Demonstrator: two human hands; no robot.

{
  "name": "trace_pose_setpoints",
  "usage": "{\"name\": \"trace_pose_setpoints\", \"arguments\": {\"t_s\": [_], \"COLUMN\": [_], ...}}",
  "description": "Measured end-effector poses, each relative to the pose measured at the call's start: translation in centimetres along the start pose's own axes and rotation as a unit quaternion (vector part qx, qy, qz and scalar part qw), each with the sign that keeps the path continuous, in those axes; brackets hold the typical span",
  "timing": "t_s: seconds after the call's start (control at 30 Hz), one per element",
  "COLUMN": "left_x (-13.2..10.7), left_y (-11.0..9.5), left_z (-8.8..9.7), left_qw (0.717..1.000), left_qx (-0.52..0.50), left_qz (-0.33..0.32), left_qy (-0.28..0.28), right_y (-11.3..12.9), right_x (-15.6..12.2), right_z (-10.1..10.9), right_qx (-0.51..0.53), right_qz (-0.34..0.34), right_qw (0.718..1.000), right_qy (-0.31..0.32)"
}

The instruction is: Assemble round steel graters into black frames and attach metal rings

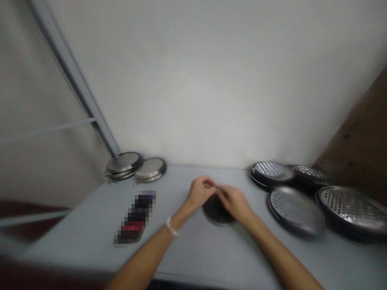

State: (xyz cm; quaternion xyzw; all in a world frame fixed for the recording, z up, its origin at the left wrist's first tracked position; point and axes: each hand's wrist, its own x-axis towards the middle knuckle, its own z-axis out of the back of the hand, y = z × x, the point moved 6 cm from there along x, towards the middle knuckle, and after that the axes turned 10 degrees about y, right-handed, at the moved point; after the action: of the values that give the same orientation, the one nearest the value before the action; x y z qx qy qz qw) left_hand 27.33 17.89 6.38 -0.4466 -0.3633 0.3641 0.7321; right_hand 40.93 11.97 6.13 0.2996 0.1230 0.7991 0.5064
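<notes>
dark round dish (216, 212) lies on the pale table (193, 251), directly beneath my two hands, with its lower arc in view and a thin light rim along that edge. from here i read it as thin pressed metal: stiff, fairly light, and smooth enough to skate if nudged. its flat face offers little to pinch, so i'd judge the rim the best place to take hold, with fingers on opposite sides.

my left hand (199, 192) and right hand (235, 202) sit close together just above the dish, their fingertips (212, 184) meeting over its far edge. i cannot tell whether they are closed on something small or only touching, and neither hand clearly grips the dish. a pale beaded bracelet (172, 227) circles the left wrist.

left of my hands lies a long flat object (135, 217), blurred into coloured blocks, so i can't name it. past it, near the back corner, are a stack of perforated steel discs (123, 164) and a single perforated disc (150, 169). to the right, larger perforated steel trays sit in four piles: two at the back (270, 171) (308, 173) and two in front (296, 211) (352, 209). a white wall (211, 88) rises behind the table.
</notes>
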Motion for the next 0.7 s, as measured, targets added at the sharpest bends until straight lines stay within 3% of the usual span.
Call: {"name": "trace_pose_setpoints", "arguments": {"t_s": [0.2, 0.3, 0.47, 0.7], "left_x": [-0.1, -0.1, -0.5, -0.5], "left_y": [-0.7, -0.4, 2.3, 5.3], "left_z": [1.0, 2.6, 6.0, 6.4], "left_qw": [0.998, 0.991, 0.966, 0.947], "left_qx": [0.062, 0.125, 0.232, 0.237], "left_qz": [0.014, 0.036, 0.109, 0.183], "left_qy": [0.01, 0.016, 0.034, 0.117], "right_y": [0.2, -0.1, -0.7, -0.6], "right_x": [0.0, 0.0, -0.1, -0.2], "right_z": [-0.4, -0.4, -0.1, -0.4], "right_qx": [-0.053, -0.072, -0.088, -0.083], "right_qz": [0.002, 0.004, -0.004, 0.011], "right_qw": [0.998, 0.997, 0.996, 0.996], "right_qy": [0.021, 0.025, 0.018, 0.035]}}
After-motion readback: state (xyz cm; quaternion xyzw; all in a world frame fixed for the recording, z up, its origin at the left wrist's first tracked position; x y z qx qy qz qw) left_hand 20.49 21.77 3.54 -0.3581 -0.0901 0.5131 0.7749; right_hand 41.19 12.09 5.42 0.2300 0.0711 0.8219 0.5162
